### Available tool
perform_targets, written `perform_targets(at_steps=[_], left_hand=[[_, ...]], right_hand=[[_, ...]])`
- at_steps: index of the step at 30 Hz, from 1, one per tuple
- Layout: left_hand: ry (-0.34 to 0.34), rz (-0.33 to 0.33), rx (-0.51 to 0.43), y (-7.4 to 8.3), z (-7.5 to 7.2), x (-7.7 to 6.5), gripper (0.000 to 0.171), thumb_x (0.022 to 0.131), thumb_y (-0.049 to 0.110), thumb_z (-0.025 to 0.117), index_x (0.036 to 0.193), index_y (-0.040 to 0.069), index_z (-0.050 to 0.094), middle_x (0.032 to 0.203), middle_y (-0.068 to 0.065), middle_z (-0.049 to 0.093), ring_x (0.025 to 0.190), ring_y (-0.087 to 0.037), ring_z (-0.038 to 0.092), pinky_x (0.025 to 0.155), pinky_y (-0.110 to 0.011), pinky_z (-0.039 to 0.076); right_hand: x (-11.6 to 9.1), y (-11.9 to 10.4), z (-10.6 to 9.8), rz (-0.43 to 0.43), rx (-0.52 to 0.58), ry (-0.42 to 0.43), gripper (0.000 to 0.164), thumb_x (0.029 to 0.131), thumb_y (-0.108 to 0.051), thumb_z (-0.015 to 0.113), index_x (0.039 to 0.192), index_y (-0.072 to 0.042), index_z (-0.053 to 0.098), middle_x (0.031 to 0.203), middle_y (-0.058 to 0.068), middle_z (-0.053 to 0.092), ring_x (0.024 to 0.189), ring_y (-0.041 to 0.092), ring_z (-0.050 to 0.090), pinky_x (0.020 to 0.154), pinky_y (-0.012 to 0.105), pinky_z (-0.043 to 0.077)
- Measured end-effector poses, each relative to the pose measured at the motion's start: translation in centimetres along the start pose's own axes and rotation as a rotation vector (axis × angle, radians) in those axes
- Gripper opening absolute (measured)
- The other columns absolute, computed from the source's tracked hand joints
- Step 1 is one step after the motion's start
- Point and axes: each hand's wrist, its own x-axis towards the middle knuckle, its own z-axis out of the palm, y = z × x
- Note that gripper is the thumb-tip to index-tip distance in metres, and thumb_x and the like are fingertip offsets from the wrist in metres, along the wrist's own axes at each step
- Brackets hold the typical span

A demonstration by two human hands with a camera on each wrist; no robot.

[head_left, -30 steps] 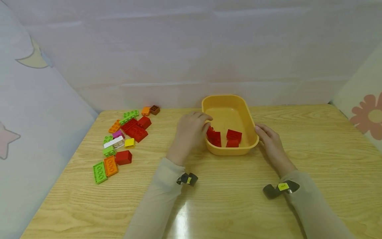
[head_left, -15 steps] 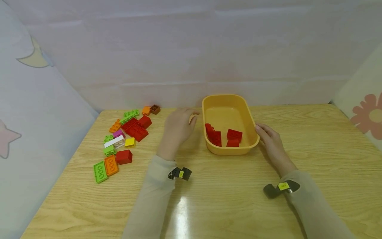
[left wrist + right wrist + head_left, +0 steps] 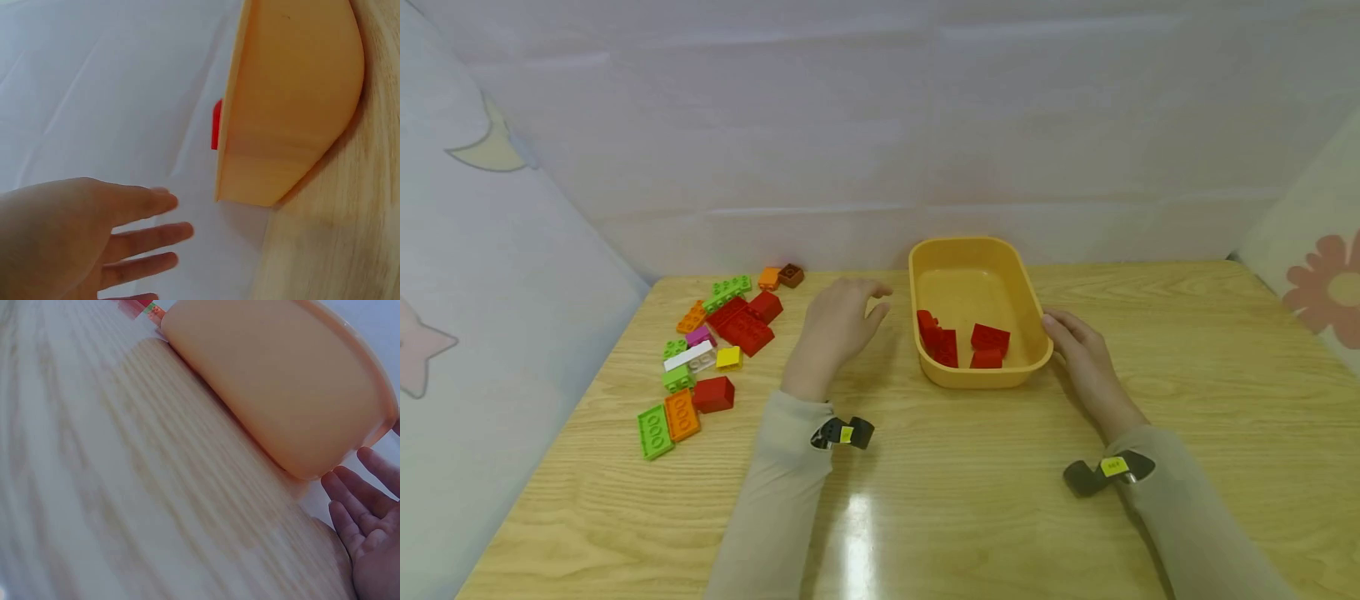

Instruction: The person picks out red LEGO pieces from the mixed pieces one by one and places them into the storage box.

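A yellow plastic tub (image 3: 977, 379) stands on the table, with several red toy bricks (image 3: 990, 339) at its near end. To the left of the tub my left hand (image 3: 835, 325) hovers, holding nothing, its thumb and fingers apart and loosely extended. The left wrist view shows those spread fingers (image 3: 153, 236) away from the tub's outer wall (image 3: 290, 94). My right hand (image 3: 1082, 354) holds the tub at its right near corner, thumb at the rim. In the right wrist view its fingers (image 3: 369, 497) lie along the outside of the wall.
Loose bricks lie at the table's left: a red block (image 3: 713, 394), green plate (image 3: 656, 432), orange plate (image 3: 682, 415), white brick (image 3: 688, 356), yellow brick (image 3: 728, 358) and brown brick (image 3: 791, 275). A sheet-covered wall (image 3: 820, 142) rises behind the table.
My left hand has drawn back from over the tub's left rim to the left, towards the loose bricks. The right hand and the tub have stayed in place.
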Motion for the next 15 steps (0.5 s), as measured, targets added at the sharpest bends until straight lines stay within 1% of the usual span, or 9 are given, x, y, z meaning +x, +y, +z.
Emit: perform_targets(at_steps=[3, 6, 8, 9, 13, 15], left_hand=[[-0.065, -0.019, -0.021, 0.0, 0.0, -0.3, 0.032, 0.101, 0.031, 0.058, 0.131, 0.020, 0.066, 0.133, 0.000, 0.063, 0.124, -0.026, 0.054, 0.099, -0.044, 0.046], [-0.087, -0.002, -0.023, 0.0, -0.1, -0.7, 0.033, 0.102, 0.032, 0.057, 0.132, 0.019, 0.065, 0.134, 0.000, 0.061, 0.126, -0.027, 0.053, 0.101, -0.045, 0.045], [-0.087, 0.031, -0.030, -0.1, -0.2, -1.0, 0.033, 0.102, 0.031, 0.057, 0.131, 0.019, 0.065, 0.134, 0.000, 0.062, 0.125, -0.025, 0.054, 0.101, -0.044, 0.044], [-0.083, 0.047, -0.035, -0.1, -0.3, -1.2, 0.032, 0.102, 0.031, 0.057, 0.131, 0.019, 0.065, 0.133, 0.001, 0.062, 0.125, -0.024, 0.055, 0.101, -0.043, 0.045], [-0.058, 0.116, -0.040, -0.3, -1.2, -1.9, 0.030, 0.102, 0.031, 0.057, 0.128, 0.020, 0.067, 0.131, 0.003, 0.064, 0.122, -0.020, 0.058, 0.101, -0.040, 0.045], [-0.054, 0.135, -0.023, -0.4, -1.6, -2.2, 0.029, 0.102, 0.030, 0.057, 0.126, 0.020, 0.068, 0.129, 0.004, 0.065, 0.120, -0.020, 0.059, 0.100, -0.040, 0.046]], right_hand=[[0.0, 0.1, 0.0, 0.002, -0.036, 0.013, 0.053, 0.102, -0.035, 0.056, 0.140, 0.001, 0.049, 0.126, -0.001, 0.054, 0.106, 0.012, 0.055, 0.088, 0.016, 0.049], [0.0, 0.2, 0.0, 0.007, -0.061, 0.024, 0.054, 0.102, -0.035, 0.056, 0.140, 0.001, 0.048, 0.126, -0.002, 0.054, 0.106, 0.011, 0.055, 0.087, 0.015, 0.049], [0.0, 0.3, 0.0, 0.010, -0.075, 0.032, 0.054, 0.102, -0.036, 0.055, 0.140, 0.002, 0.048, 0.128, 0.000, 0.053, 0.108, 0.010, 0.055, 0.087, 0.014, 0.049], [0.1, 0.3, 0.0, 0.013, -0.065, 0.034, 0.055, 0.102, -0.036, 0.055, 0.140, 0.002, 0.047, 0.130, 0.002, 0.052, 0.110, 0.010, 0.054, 0.088, 0.014, 0.048], [0.1, 0.3, 0.0, 0.004, -0.101, 0.048, 0.054, 0.102, -0.038, 0.055, 0.139, 0.001, 0.049, 0.134, 0.004, 0.050, 0.115, 0.008, 0.052, 0.089, 0.012, 0.047], [0.2, 0.3, -0.1, -0.002, -0.119, 0.055, 0.053, 0.102, -0.039, 0.055, 0.137, 0.000, 0.051, 0.134, 0.004, 0.050, 0.115, 0.008, 0.052, 0.089, 0.012, 0.046]])
